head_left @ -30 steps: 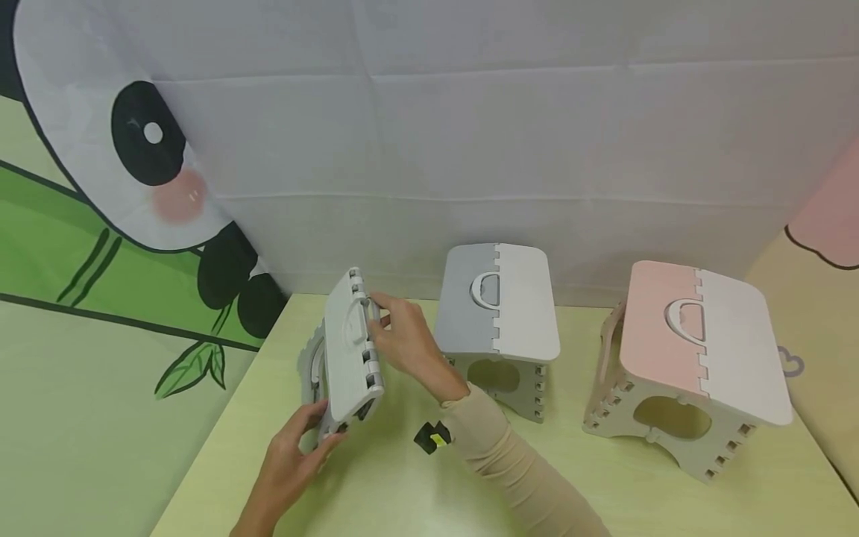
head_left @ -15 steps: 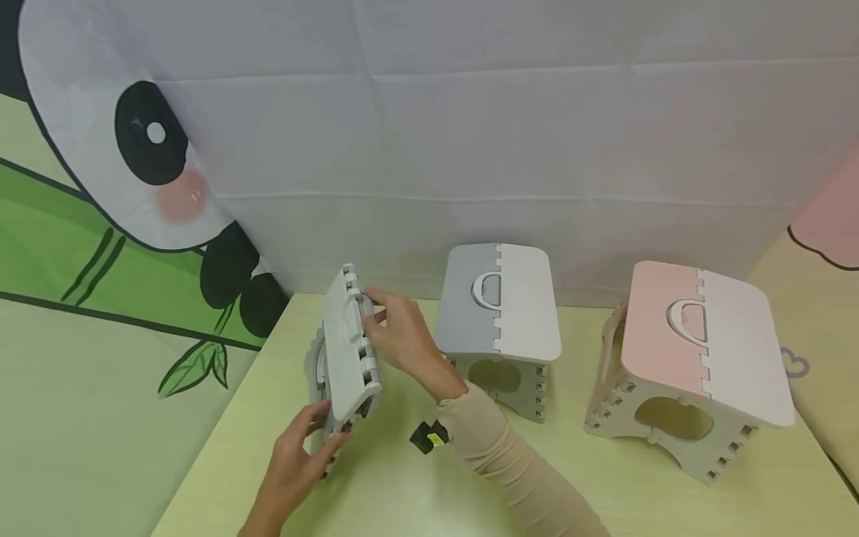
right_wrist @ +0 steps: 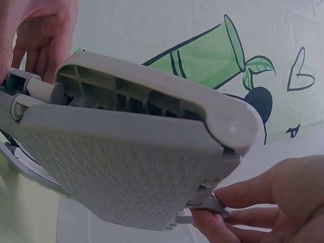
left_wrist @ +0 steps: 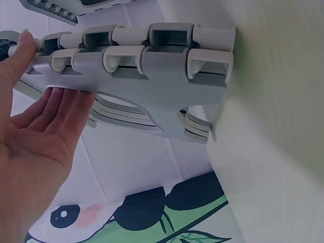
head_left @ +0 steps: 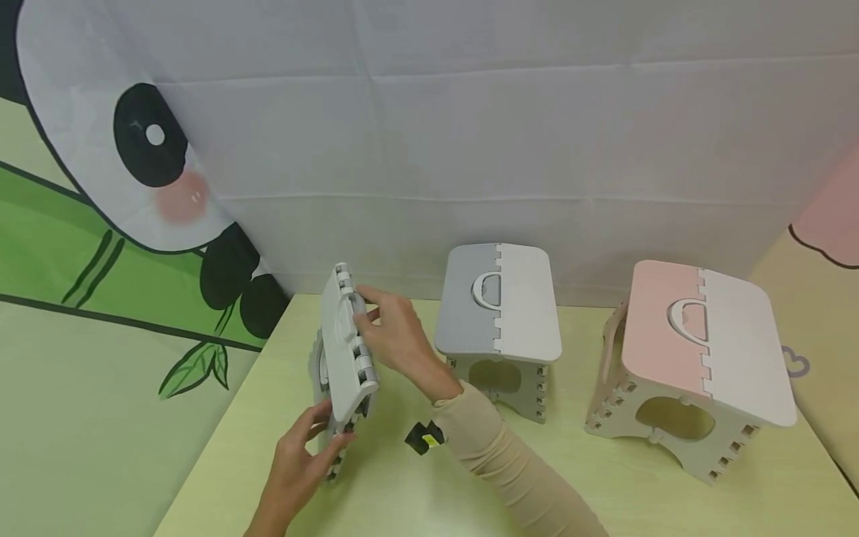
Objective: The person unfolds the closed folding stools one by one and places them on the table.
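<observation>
A grey-and-white folding stool [head_left: 341, 347], folded nearly flat, stands on edge at the left of the table. My right hand [head_left: 399, 335] is at its hinged top edge; in the right wrist view that hand [right_wrist: 283, 202] pinches the grey carry handle [right_wrist: 210, 204] between thumb and fingers. Lower down, my left hand [head_left: 295, 462] grips the near end of the stool. In the left wrist view, the left thumb lies over the hinge side and the fingers go behind the grey leg panel [left_wrist: 167, 83], their tips hidden. The textured seat [right_wrist: 116, 167] faces the right wrist camera.
On the table [head_left: 416, 492], a grey-and-white stool [head_left: 496, 298] stands unfolded in the middle. To its right stands a pink-and-white unfolded stool [head_left: 701, 335]. A printed cloth [head_left: 403, 149] hangs behind the table. A small black object [head_left: 424, 438] sits by my right cuff.
The folded stool has turned more edge-on, its top shifting slightly left with my right hand. My left hand has moved slightly right, still gripping. The two unfolded stools have not moved.
</observation>
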Tool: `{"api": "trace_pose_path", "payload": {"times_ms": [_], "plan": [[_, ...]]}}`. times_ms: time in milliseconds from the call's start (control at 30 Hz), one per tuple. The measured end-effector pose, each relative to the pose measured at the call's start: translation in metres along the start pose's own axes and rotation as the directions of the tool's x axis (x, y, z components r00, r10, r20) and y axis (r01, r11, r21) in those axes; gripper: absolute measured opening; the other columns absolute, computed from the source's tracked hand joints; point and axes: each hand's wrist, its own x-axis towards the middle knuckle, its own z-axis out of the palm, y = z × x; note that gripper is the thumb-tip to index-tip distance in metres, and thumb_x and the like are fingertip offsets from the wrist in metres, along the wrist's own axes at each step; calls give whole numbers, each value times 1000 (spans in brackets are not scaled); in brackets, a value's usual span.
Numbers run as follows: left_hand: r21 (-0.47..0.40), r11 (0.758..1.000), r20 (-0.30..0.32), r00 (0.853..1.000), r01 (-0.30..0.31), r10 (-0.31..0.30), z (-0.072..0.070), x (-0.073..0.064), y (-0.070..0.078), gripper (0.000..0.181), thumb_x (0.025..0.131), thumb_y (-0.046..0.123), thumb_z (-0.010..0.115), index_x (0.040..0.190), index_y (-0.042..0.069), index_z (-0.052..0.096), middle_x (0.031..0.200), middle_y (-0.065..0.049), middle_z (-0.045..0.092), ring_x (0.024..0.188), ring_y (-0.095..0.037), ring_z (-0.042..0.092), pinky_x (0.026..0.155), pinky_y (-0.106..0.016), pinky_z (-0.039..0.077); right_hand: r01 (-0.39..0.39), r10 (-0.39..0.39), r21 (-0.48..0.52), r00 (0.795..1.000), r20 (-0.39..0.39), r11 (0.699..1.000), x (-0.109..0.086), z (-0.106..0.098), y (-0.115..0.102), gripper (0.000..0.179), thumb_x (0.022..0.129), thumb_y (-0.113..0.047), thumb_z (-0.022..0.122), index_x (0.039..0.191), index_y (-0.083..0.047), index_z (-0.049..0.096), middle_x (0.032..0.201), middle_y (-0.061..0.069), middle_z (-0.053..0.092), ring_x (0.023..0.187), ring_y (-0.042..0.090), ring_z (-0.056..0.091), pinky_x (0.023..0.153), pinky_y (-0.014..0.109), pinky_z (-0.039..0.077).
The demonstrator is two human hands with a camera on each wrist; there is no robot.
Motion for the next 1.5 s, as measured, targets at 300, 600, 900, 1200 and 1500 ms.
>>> {"api": "trace_pose_path", "payload": {"times_ms": [300, 600, 900, 1200, 1500], "plan": [[-31, 998, -3, 999, 54, -54, 2, -1, 2, 56, 73, -9, 88, 123, -3, 63, 113, -8, 71, 104, -5, 65, 89, -17, 55, 15, -14, -9, 1000, 17, 1000, 0, 3, -5, 46, 103, -7, 60, 148, -4, 54, 127, 16, 69, 90, 18, 71, 57, 21, 54], [-76, 995, -18, 998, 59, -61, 5, 0, 5, 52, 74, -9, 87, 121, -2, 65, 112, -6, 71, 103, -4, 66, 88, -22, 57, 47, -45, -45, 999, 26, 998, 2, 5, -9, 46, 103, -8, 61, 149, -5, 54, 128, 15, 69, 90, 16, 70, 57, 20, 54], [-113, 992, -42, 997, 58, -63, 8, 1, 10, 50, 77, -8, 86, 121, -1, 65, 112, -9, 71, 103, -3, 65, 89, -19, 56, 37, -36, -21, 999, 38, 999, 1, 8, -15, 47, 104, -9, 60, 150, -7, 52, 126, 16, 68, 86, 15, 69, 58, 20, 55], [-161, 981, -45, 992, 109, -118, 11, 0, 11, 52, 76, -8, 87, 123, -2, 65, 113, -10, 70, 106, -3, 65, 89, -22, 57, 54, -52, -52, 998, 35, 997, 0, 13, -18, 47, 104, -11, 61, 150, -11, 53, 123, 15, 70, 83, 12, 69, 57, 18, 53], [-161, 979, -57, 990, 122, -132, 14, 0, 11, 53, 75, -8, 87, 123, -1, 65, 113, -11, 71, 107, -3, 64, 88, -23, 58, 87, -85, -70, 996, 32, 994, 0, 17, -23, 46, 104, -11, 61, 150, -10, 53, 119, 15, 71, 79, 11, 67, 54, 18, 51]]}}
